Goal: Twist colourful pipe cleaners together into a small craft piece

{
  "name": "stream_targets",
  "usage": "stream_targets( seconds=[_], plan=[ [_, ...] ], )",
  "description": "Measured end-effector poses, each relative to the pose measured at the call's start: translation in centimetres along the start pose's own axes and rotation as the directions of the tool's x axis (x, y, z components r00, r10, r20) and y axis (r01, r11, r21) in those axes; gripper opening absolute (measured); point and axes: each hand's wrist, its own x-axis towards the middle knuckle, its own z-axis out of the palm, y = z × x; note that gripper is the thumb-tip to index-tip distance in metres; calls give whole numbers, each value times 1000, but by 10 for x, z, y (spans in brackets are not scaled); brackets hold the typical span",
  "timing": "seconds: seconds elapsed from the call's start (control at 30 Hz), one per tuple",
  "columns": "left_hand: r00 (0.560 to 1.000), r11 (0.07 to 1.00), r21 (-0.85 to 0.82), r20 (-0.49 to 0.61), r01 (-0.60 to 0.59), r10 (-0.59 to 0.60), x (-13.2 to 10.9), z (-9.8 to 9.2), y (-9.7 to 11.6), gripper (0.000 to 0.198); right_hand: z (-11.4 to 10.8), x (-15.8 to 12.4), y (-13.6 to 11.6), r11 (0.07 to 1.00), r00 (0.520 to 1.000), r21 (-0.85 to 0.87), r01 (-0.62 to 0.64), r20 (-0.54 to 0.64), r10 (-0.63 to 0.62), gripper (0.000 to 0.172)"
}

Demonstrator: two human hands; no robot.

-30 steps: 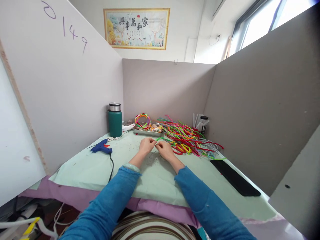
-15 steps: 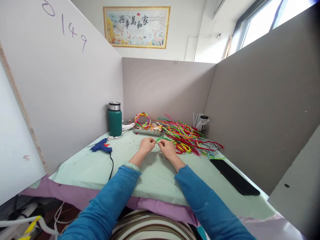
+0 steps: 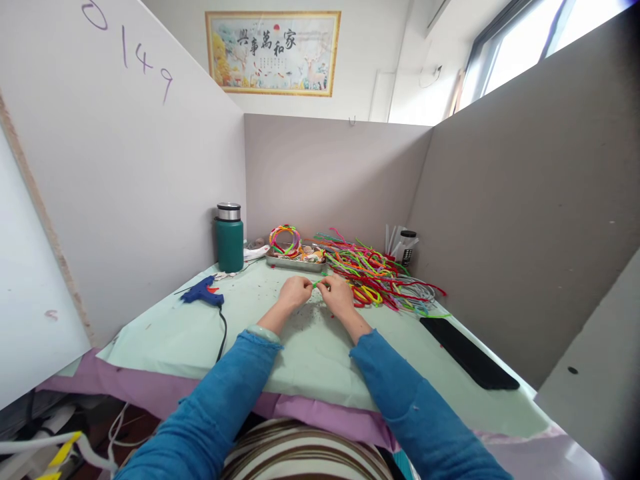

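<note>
Green pipe cleaner [image 3: 319,284]: one, frame centre, just above the desk [image 3: 310,363]
Left hand [image 3: 295,293]: pinching its left end
Right hand [image 3: 339,297]: pinching its right end
Glue gun [image 3: 203,293]: one, left of centre
Flask [image 3: 229,239]: one, behind the gun

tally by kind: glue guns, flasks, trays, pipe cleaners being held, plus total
glue gun: 1
flask: 1
tray: 1
pipe cleaner, held: 1
total: 4
</note>
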Motion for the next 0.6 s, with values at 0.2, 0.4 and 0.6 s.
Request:
stream_targets(
  seconds=[0.2, 0.4, 0.6],
  plan=[
    [999, 996, 77, 17, -35, 33, -2, 3, 0, 29, 3, 0, 1, 999, 999, 20, 29, 15, -29, 18],
    [994, 989, 113, 62, -99, 93, -3, 4, 0, 30, 4, -1, 1, 1000, 999, 15, 27, 17, -28, 17],
    [995, 989, 123, 66, -77, 69, -6, 0, 4, 31, 6, -1, 0, 998, 998, 38, 52, 29, -53, 16]
  ],
)
